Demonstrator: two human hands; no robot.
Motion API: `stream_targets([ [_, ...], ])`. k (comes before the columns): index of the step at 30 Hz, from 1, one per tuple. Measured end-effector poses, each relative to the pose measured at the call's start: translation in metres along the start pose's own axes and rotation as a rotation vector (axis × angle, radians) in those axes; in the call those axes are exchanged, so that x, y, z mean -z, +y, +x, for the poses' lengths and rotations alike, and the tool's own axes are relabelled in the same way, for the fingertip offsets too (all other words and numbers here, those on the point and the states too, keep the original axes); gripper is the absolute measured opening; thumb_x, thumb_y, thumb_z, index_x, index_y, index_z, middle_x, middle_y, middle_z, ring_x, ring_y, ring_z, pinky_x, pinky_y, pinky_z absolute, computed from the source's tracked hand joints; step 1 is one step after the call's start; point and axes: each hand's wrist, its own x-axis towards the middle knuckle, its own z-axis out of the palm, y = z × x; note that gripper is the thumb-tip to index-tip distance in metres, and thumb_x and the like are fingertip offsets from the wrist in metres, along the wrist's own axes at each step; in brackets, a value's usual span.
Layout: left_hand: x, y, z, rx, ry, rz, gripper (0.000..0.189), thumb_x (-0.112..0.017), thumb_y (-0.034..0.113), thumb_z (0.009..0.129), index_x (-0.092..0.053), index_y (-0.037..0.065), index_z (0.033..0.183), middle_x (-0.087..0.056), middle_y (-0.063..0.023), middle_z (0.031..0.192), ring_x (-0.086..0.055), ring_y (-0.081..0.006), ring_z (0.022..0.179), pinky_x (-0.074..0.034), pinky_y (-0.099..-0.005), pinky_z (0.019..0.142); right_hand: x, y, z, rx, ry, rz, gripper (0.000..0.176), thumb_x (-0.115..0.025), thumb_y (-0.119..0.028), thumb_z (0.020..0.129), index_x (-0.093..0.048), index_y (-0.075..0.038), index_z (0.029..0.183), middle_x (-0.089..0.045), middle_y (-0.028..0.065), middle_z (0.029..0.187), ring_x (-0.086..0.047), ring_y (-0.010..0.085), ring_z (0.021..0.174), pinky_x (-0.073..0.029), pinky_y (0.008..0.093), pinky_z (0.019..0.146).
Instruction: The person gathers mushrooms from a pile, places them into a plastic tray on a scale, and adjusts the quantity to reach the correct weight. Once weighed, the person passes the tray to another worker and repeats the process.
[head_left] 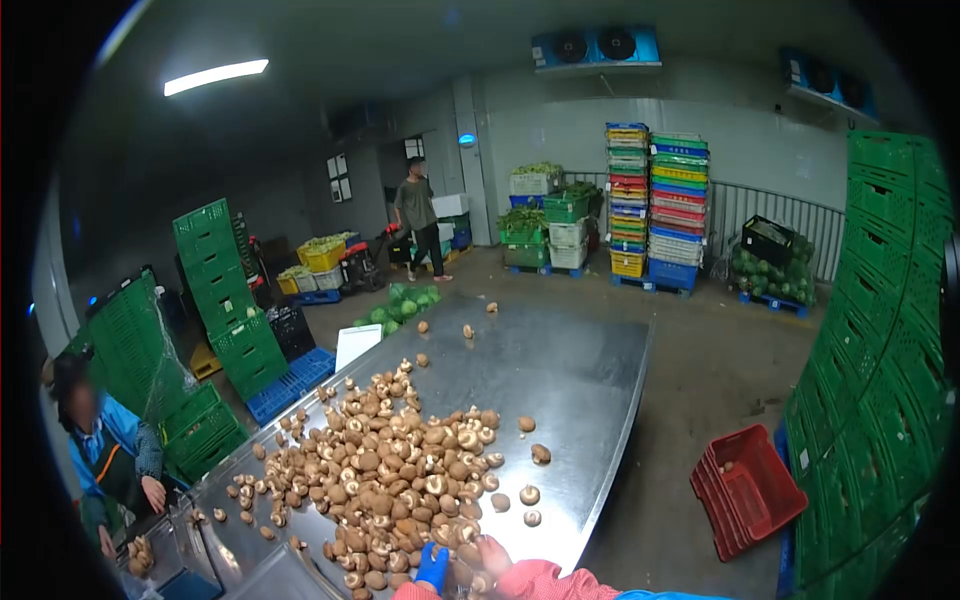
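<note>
Brown shiitake mushrooms [380, 470] with pale stems lie in a large heap on the metal table [570, 370]. At the near edge of the heap is my left hand [432, 568] in a blue glove, its fingers stretched toward the mushrooms. Close beside it, my bare right hand [494, 556] reaches in from a red-and-white sleeve and touches mushrooms at the heap's edge. Blur and the mushrooms hide how its fingers are bent. A few single mushrooms [530, 495] lie apart to the right of the heap.
At the left edge a co-worker [110, 450] in blue stands near a small mushroom pile. Green crates [870, 350] rise on the right, beside red crates [750, 490] on the floor. Another person [418, 220] stands behind the table. Colourful crates [678, 210] are stacked by the wall.
</note>
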Motion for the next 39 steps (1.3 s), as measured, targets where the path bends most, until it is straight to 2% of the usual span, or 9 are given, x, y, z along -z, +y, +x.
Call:
stream_targets([
  [2, -0.001, 0.031, -0.030, 0.028, 0.109, 0.289, 0.058, -0.043, 0.048, 0.092, -0.040, 0.005, 0.132, -0.054, -0.0182, 0.120, -0.054, -0.0308, 0.110, -0.043, -0.0351, 0.094, 0.001, -0.014, -0.007, -0.044, -0.012, 0.036, 0.043, -0.040, -0.036, 0.095, -0.054, 0.001, 0.111, -0.060, 0.0215, 0.099, -0.057, 0.0334, 0.095, -0.042, 0.0366, 0.088],
  [8, 0.053, 0.062, -0.059, 0.371, -0.245, -0.900, 0.068, -0.043, 0.061, 0.087, -0.043, 0.009, 0.131, -0.054, -0.0179, 0.123, -0.055, -0.0341, 0.108, -0.044, -0.0373, 0.093, -0.009, -0.022, -0.025, -0.012, 0.020, 0.240, 0.036, -0.042, -0.033, 0.096, -0.055, -0.001, 0.105, -0.060, 0.0143, 0.087, -0.055, 0.0233, 0.082, -0.043, 0.0335, 0.081],
  [12, 0.064, 0.056, -0.066, 0.625, -0.192, -0.752, 0.061, -0.050, 0.051, 0.089, -0.046, 0.008, 0.131, -0.057, -0.0090, 0.120, -0.054, -0.0233, 0.109, -0.045, -0.0367, 0.091, -0.030, -0.037, -0.036, -0.036, -0.059, 0.292, 0.035, -0.042, -0.032, 0.097, -0.054, -0.001, 0.107, -0.058, 0.0121, 0.090, -0.053, 0.0196, 0.086, -0.042, 0.0320, 0.083],
  [15, 0.073, 0.002, -0.057, 0.026, 0.086, -0.007, 0.060, -0.053, 0.046, 0.088, -0.049, 0.001, 0.127, -0.057, -0.0133, 0.120, -0.055, -0.0270, 0.108, -0.042, -0.0365, 0.094, -0.051, -0.043, -0.046, -0.044, -0.092, 0.253, 0.034, -0.039, -0.031, 0.098, -0.052, 0.000, 0.107, -0.055, 0.0097, 0.092, -0.050, 0.0163, 0.088, -0.041, 0.0304, 0.085],
  [21, 0.143, 0.055, -0.106, 0.081, 0.083, -0.276, 0.044, -0.069, 0.021, 0.082, -0.054, 0.002, 0.118, -0.062, -0.0063, 0.106, -0.060, -0.0169, 0.091, -0.049, -0.0309, 0.081, -0.119, -0.049, -0.066, 0.127, -0.172, 0.168, 0.039, -0.039, -0.037, 0.096, -0.046, 0.000, 0.106, -0.058, 0.0229, 0.090, -0.057, 0.0357, 0.091, -0.044, 0.0400, 0.079],
  [23, 0.179, 0.053, -0.116, 0.161, 0.072, -0.411, 0.044, -0.069, 0.020, 0.082, -0.054, 0.003, 0.119, -0.063, -0.0050, 0.102, -0.060, -0.0165, 0.089, -0.050, -0.0311, 0.081, -0.110, -0.114, -0.079, -0.300, -0.551, 0.117, 0.044, -0.038, -0.037, 0.097, -0.043, 0.001, 0.119, -0.057, 0.0198, 0.104, -0.057, 0.0263, 0.092, -0.042, 0.0369, 0.088],
  [25, 0.220, 0.047, -0.126, 0.206, 0.092, -0.344, 0.045, -0.069, 0.021, 0.082, -0.053, 0.003, 0.120, -0.062, -0.0053, 0.104, -0.060, -0.0181, 0.092, -0.049, -0.0329, 0.083, -0.155, -0.083, -0.077, 0.041, -0.534, -0.001, 0.054, -0.035, -0.045, 0.096, -0.035, 0.001, 0.125, -0.058, 0.0181, 0.094, -0.061, 0.0239, 0.063, -0.051, 0.0328, 0.056],
  [27, 0.257, 0.041, -0.137, 0.226, 0.108, -0.312, 0.046, -0.069, 0.022, 0.082, -0.053, 0.003, 0.120, -0.061, -0.0054, 0.104, -0.060, -0.0190, 0.093, -0.049, -0.0339, 0.084, -0.155, -0.139, -0.098, -0.303, -0.757, 0.214, 0.053, -0.033, -0.047, 0.095, -0.036, 0.000, 0.120, -0.056, 0.0147, 0.081, -0.060, 0.0195, 0.054, -0.049, 0.0267, 0.042],
  [39, 0.383, -0.001, -0.190, 0.249, 0.174, 0.103, 0.063, -0.074, 0.019, 0.075, -0.047, 0.004, 0.129, -0.060, -0.0114, 0.112, -0.059, -0.0220, 0.102, -0.047, -0.0341, 0.090, -0.216, -0.141, -0.122, -0.214, -0.953, 0.161, 0.044, -0.038, -0.042, 0.096, -0.043, -0.003, 0.115, -0.052, 0.0071, 0.067, -0.057, 0.0162, 0.046, -0.046, 0.0247, 0.038],
])
